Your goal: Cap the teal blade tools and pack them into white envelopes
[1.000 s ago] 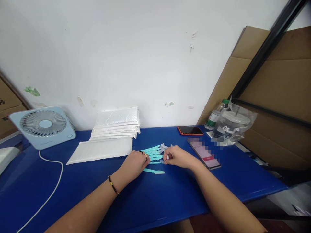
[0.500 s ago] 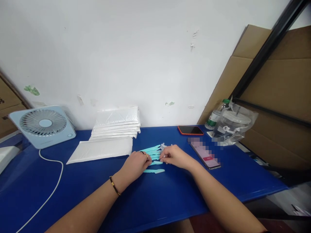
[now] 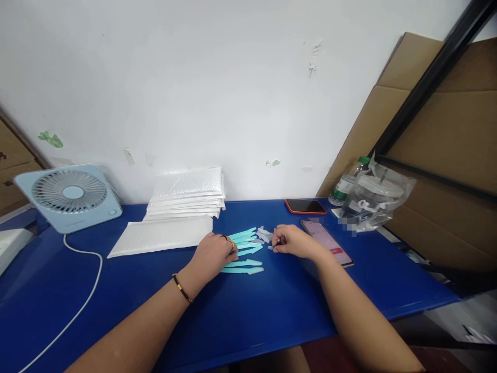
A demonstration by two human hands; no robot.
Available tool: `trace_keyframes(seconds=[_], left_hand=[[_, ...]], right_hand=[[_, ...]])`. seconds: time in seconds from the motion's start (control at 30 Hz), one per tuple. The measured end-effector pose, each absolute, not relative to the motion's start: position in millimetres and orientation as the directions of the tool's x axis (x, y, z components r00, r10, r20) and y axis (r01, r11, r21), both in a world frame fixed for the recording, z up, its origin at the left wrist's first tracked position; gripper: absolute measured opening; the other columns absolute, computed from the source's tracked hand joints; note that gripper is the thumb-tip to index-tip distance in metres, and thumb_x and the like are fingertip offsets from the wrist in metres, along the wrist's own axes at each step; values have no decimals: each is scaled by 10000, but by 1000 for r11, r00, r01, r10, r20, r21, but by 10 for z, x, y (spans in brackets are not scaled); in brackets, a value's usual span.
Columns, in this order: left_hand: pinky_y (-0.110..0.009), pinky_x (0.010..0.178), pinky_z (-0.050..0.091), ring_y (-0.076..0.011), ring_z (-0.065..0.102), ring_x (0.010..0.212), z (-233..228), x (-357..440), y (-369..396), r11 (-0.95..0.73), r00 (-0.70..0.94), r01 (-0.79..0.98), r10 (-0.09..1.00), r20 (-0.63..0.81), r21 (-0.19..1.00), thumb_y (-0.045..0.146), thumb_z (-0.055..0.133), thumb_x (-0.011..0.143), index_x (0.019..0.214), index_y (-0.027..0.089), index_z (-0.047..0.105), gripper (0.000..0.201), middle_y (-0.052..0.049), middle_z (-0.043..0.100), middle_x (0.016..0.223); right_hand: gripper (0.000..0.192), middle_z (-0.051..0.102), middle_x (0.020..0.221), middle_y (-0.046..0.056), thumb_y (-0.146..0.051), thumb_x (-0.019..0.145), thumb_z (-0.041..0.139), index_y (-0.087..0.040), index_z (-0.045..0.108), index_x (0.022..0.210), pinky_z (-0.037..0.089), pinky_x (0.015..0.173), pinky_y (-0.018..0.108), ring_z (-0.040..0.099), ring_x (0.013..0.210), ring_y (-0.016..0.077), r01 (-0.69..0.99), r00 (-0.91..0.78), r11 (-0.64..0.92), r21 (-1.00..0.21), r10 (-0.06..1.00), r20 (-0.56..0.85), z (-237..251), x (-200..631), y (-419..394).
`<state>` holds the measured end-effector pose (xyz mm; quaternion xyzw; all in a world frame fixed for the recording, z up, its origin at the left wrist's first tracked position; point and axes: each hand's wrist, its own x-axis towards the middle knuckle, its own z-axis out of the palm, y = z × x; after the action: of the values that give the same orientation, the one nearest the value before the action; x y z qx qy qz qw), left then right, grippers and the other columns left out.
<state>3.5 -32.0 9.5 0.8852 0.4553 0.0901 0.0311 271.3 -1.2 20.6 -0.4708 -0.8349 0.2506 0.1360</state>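
Several thin turquoise plastic pieces (image 3: 244, 248) lie on the blue table (image 3: 248, 311), with a few small clear caps (image 3: 264, 234) just behind them. My left hand (image 3: 213, 255) rests with its fingers on the left ends of the turquoise pieces, a ring on one finger and a dark bracelet at the wrist. My right hand (image 3: 292, 241) is to the right of the pile, its fingertips pinched on a small clear cap. Two turquoise pieces (image 3: 243, 267) lie apart, nearer to me.
A stack of white padded mailers (image 3: 186, 194) stands at the wall, one mailer (image 3: 161, 235) flat before it. A light blue fan (image 3: 70, 197) with a white cable is at the left. Two phones (image 3: 305, 206) (image 3: 328, 242), a bottle and a bagged cup (image 3: 370, 199) lie right; cardboard leans behind.
My right hand has pulled a short way to the right, away from the turquoise pile, with a small clear piece. A second turquoise piece now lies by the near one.
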Motion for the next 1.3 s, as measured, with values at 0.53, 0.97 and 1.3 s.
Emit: trace_keyframes(seconds=[0.53,0.97,1.3], left_hand=[[-286,590,295,-144,501,546,193,51,-367,-650,642,760,755,129,21,176,420,813,594,182,526,243,-16,554,560],[-268,662,358,-165,565,718,159,16,-329,-587,572,782,809,134,209,275,483,842,871,208,643,176,-33,629,798],[-270,655,377,-156,568,684,244,27,-356,-459,455,877,888,65,138,253,484,811,733,183,633,182,-35,642,773]], right_hand=[[70,663,695,12,-214,716,638,-185,682,763,403,562,205,596,625,127,606,-599,461,-649,801,10,206,2496,-108],[134,626,813,40,-230,802,572,-189,696,831,413,609,224,563,660,118,621,-546,561,-547,811,211,196,2462,-67],[118,589,779,35,-136,758,563,-165,676,737,390,617,218,549,675,117,715,-577,599,-360,797,180,161,2513,-35]])
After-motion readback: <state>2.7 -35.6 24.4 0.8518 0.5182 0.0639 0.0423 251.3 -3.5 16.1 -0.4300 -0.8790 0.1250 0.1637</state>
